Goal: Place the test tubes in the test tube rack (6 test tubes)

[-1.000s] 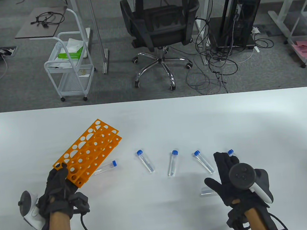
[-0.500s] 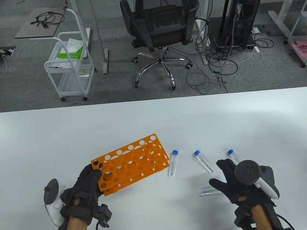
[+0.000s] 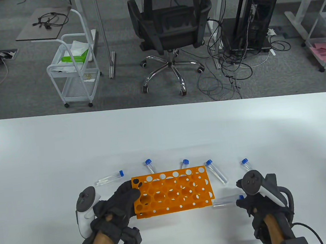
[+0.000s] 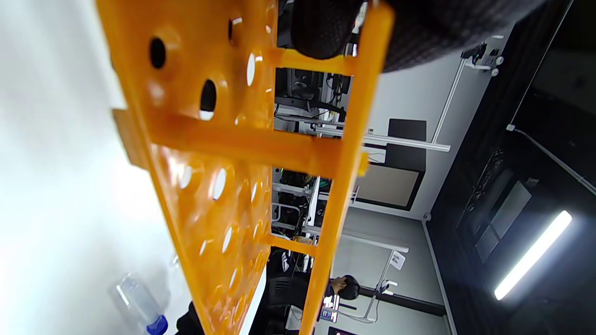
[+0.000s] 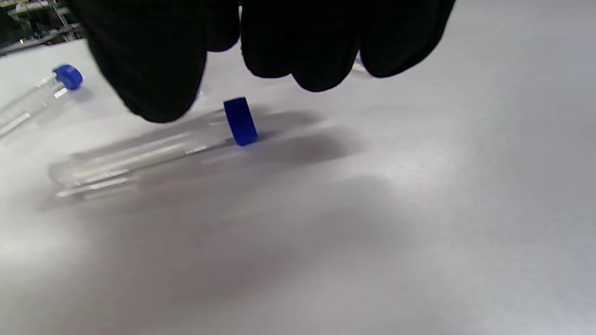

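The orange test tube rack [image 3: 172, 191] lies level at the table's near middle, all its holes empty. My left hand [image 3: 131, 192] grips its left end; the left wrist view shows the rack [image 4: 219, 153] from its end with a fingertip [image 4: 326, 28] on the top plate. I cannot tell whether it touches the table. My right hand [image 3: 245, 203] hovers with fingers curled down over a clear blue-capped tube [image 3: 225, 201] lying right of the rack. In the right wrist view my fingertips [image 5: 149, 70] hang just above that tube [image 5: 153, 153], not gripping it.
More blue-capped tubes lie flat on the white table [image 3: 164, 133]: one left of the rack [image 3: 109, 177], two partly behind it [image 3: 149, 165] [image 3: 184, 163], one at its right corner [image 3: 216, 171], and one further right [image 3: 245, 162]. An office chair [image 3: 170, 20] stands beyond the far edge.
My left hand has carried the rack from the left to the near middle and turned it level. My right hand has drawn back and curled its fingers over the nearest tube.
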The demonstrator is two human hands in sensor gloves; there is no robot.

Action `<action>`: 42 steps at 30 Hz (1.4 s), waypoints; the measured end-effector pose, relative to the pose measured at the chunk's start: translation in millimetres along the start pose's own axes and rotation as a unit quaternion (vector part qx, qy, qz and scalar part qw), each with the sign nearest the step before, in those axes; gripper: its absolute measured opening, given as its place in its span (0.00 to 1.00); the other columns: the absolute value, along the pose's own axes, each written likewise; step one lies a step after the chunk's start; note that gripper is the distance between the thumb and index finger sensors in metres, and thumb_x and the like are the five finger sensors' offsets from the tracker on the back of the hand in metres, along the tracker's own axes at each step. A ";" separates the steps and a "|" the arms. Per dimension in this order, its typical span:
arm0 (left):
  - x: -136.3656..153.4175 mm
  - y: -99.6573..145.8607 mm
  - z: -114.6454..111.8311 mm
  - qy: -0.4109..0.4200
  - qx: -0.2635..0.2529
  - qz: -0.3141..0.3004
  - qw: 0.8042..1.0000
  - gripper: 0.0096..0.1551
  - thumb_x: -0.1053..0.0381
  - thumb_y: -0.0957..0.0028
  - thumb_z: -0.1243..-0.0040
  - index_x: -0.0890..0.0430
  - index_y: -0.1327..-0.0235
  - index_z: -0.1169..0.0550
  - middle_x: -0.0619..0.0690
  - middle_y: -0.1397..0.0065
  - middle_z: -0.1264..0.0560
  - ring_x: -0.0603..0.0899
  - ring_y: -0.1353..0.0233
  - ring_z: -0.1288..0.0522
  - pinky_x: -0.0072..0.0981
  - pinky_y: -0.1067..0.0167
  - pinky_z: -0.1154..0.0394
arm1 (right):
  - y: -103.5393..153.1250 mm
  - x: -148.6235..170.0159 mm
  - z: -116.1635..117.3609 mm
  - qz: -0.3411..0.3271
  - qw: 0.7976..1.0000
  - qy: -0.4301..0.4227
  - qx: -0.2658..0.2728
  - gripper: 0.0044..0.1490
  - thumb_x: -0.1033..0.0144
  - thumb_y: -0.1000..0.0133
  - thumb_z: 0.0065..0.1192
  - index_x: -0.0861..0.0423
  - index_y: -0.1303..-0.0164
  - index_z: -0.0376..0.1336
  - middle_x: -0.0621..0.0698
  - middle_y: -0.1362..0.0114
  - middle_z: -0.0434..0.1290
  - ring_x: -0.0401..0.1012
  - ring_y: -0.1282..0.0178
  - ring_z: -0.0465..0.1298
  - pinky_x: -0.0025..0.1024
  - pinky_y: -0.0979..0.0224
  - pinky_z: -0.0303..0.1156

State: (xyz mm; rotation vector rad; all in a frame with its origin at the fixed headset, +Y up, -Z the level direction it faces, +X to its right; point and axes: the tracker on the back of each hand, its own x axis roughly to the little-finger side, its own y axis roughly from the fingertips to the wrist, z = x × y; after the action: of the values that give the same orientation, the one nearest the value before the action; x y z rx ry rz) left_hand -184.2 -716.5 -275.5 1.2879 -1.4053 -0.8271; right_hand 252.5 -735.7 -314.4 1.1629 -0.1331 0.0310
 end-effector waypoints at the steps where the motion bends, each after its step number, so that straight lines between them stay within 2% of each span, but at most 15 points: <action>1: 0.4 -0.3 -0.9 -0.003 0.001 0.001 1.000 0.33 0.45 0.48 0.42 0.55 0.32 0.35 0.65 0.19 0.51 0.70 0.35 0.25 0.52 0.45 0.19 | -0.5 -1.0 0.7 0.000 1.000 0.006 0.001 0.48 0.49 0.51 0.73 0.38 0.24 0.51 0.45 0.18 0.63 0.48 0.22 0.70 0.52 0.26 0.69; 8: 5.1 -2.8 -8.2 -0.011 0.003 0.014 1.000 0.34 0.45 0.48 0.42 0.55 0.32 0.35 0.65 0.20 0.51 0.70 0.35 0.25 0.52 0.45 0.19 | -6.5 -12.7 12.0 0.016 0.995 0.099 0.017 0.43 0.49 0.52 0.75 0.34 0.28 0.56 0.43 0.20 0.66 0.47 0.22 0.71 0.52 0.26 0.69; 21: 8.9 -5.0 -13.3 -0.026 0.015 0.023 0.999 0.33 0.45 0.48 0.42 0.55 0.32 0.35 0.65 0.20 0.51 0.70 0.35 0.25 0.52 0.45 0.19 | -7.7 -22.8 15.7 -0.010 0.991 0.130 0.036 0.34 0.51 0.52 0.72 0.36 0.34 0.63 0.41 0.26 0.71 0.44 0.28 0.75 0.50 0.28 0.71; 32: 12.9 -8.0 -18.4 -0.031 0.028 0.031 0.999 0.33 0.45 0.48 0.43 0.55 0.32 0.35 0.65 0.20 0.51 0.70 0.36 0.25 0.52 0.45 0.19 | 22.2 -22.2 -18.9 -0.088 0.994 0.024 0.060 0.35 0.47 0.50 0.69 0.41 0.33 0.63 0.45 0.29 0.73 0.45 0.33 0.78 0.48 0.33 0.74; 37: 13.8 -9.2 -21.5 -0.033 0.042 0.030 0.998 0.31 0.45 0.47 0.44 0.54 0.32 0.34 0.65 0.19 0.52 0.71 0.35 0.25 0.52 0.45 0.19 | 36.8 -20.8 -32.4 -0.107 0.989 -0.004 0.098 0.34 0.47 0.50 0.68 0.42 0.33 0.63 0.46 0.30 0.75 0.45 0.35 0.80 0.46 0.37 0.76; 42: 15.2 -9.6 -23.0 -0.044 0.036 0.033 0.998 0.30 0.46 0.47 0.45 0.54 0.33 0.34 0.65 0.19 0.52 0.71 0.35 0.26 0.53 0.45 0.19 | 47.3 -17.8 -42.7 -0.114 0.979 -0.043 0.165 0.35 0.46 0.50 0.67 0.41 0.32 0.62 0.45 0.31 0.75 0.44 0.38 0.80 0.45 0.37 0.76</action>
State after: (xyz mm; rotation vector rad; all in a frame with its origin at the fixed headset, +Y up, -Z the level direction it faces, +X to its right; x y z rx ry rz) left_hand -158.2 -729.8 -275.4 1.2656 -1.5522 -0.8038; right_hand 234.2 -677.1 -289.9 1.5070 -0.0701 -0.2073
